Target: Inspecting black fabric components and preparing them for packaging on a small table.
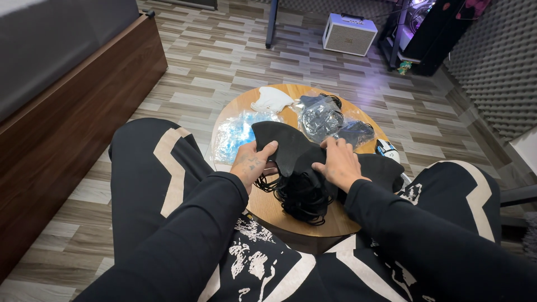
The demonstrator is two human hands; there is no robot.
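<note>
A stack of black face masks lies on a small round wooden table between my knees. My left hand grips the stack's left edge, thumb on top. The fingers of my right hand press on the stack's right side. Black elastic ear loops hang tangled below the masks, toward me. More black masks spread out to the right of my right hand.
Farther back on the table lie a white mask, a clear bag of blue masks and clear bags of dark masks. A wooden bed frame runs along the left. A white speaker box stands on the floor beyond.
</note>
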